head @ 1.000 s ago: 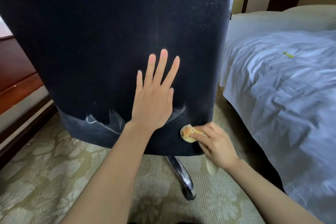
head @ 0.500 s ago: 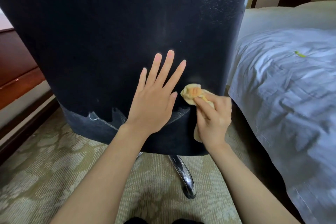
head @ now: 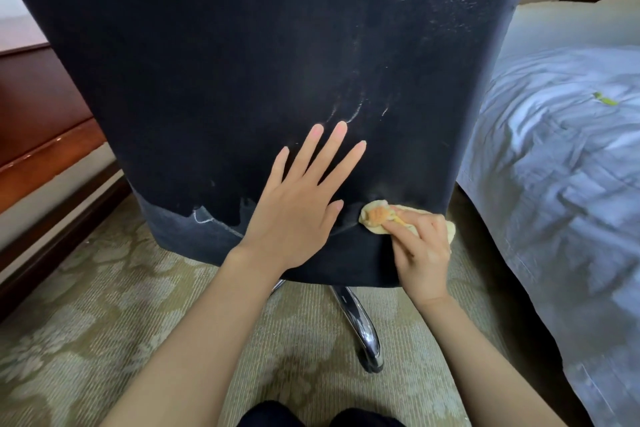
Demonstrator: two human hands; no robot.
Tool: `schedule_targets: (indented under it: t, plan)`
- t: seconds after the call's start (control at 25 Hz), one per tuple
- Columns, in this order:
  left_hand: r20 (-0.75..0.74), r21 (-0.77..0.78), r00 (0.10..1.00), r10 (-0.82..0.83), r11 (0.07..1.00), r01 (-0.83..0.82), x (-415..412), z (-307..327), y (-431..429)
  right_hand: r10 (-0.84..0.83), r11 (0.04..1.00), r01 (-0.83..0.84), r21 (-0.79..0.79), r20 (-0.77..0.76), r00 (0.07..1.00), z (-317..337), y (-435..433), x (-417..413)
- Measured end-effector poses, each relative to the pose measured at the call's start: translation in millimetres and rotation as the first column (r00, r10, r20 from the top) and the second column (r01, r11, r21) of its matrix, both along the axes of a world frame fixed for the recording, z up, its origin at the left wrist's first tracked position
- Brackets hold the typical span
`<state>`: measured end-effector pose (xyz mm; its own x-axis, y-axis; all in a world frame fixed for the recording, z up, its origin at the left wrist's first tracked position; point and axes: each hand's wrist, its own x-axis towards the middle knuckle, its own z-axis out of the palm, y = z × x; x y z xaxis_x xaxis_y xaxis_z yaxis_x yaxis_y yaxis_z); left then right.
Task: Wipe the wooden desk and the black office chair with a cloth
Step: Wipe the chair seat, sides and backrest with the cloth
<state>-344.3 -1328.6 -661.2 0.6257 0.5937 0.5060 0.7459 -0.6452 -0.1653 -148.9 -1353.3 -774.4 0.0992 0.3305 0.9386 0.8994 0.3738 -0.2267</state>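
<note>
The back of the black office chair [head: 242, 62] fills most of the view, its covering torn along the lower left edge. My left hand [head: 298, 204] lies flat on the chair back with fingers spread. My right hand [head: 420, 253] pinches a small yellow and orange cloth [head: 377, 217] and presses it against the chair's lower right part, just right of my left thumb. Part of the wooden desk [head: 38, 121] shows at the left edge.
A bed with a rumpled pale sheet [head: 561, 166] stands close on the right. A chrome chair leg [head: 360, 326] reaches toward me over the patterned carpet [head: 86, 322]. My dark-clothed knees [head: 311, 418] show at the bottom.
My right hand carried the cloth from the chair's bottom edge up beside my left fingers, then back down to the lower right. My left hand stayed pressed on the chair back.
</note>
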Motion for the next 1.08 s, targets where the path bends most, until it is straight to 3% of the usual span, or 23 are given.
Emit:
schedule_targets:
  t: [0.16, 0.24, 0.4, 0.56, 0.6, 0.76, 0.88, 0.96, 1.08]
  plan:
    - [-0.038, -0.106, 0.997, 0.069, 0.992, -0.073, -14.6, -17.7, -5.2, -0.113, 0.993, 0.114, -0.011, -0.242, 0.964, -2.8, 4.0, 7.6]
    - [-0.054, -0.143, 0.992, 0.117, 0.982, -0.123, -20.5, -27.7, -7.9, -0.164, 0.986, 0.153, -0.059, -0.422, 0.892, -1.0, 8.6, 9.9]
    - [0.05, -0.206, 0.97, 0.238, 0.953, -0.223, -38.4, -42.1, -12.3, -0.179, 0.984, 0.112, -0.14, -0.822, 0.541, 12.2, 24.9, 14.2]
    - [0.244, -0.236, 0.884, 0.4, 0.908, -0.346, -65.2, -46.9, -16.2, -0.067, 0.994, 0.087, -0.061, -0.995, 0.069, 35.8, 54.9, 22.5]
    - [0.312, -0.258, 0.849, 0.428, 0.898, -0.358, -72.3, -46.5, -17.2, -0.077, 0.995, 0.069, -0.075, -0.997, 0.027, 38.6, 60.1, 21.3]
    - [0.574, -0.344, 0.676, 0.462, 0.885, -0.312, -89.5, -45.0, -20.7, -0.069, 0.988, -0.133, -0.084, -0.99, 0.119, 35.5, 68.5, -11.9]
    - [0.784, -0.459, 0.435, 0.443, 0.885, -0.075, -89.8, -38.9, -19.4, -0.115, 0.992, -0.031, -0.123, -0.977, 0.178, 35.6, 57.5, -59.4]
    - [0.802, -0.531, 0.366, 0.472, 0.844, 0.075, -84.9, -35.6, -19.7, -0.073, 0.99, -0.101, -0.103, -0.961, 0.267, 38.2, 43.7, -95.6]
    - [0.781, -0.584, 0.351, 0.516, 0.802, 0.122, -73.4, -35.1, -19.7, 0.014, 0.967, -0.217, -0.132, -0.825, 0.565, 34.8, 22.2, -146.8]
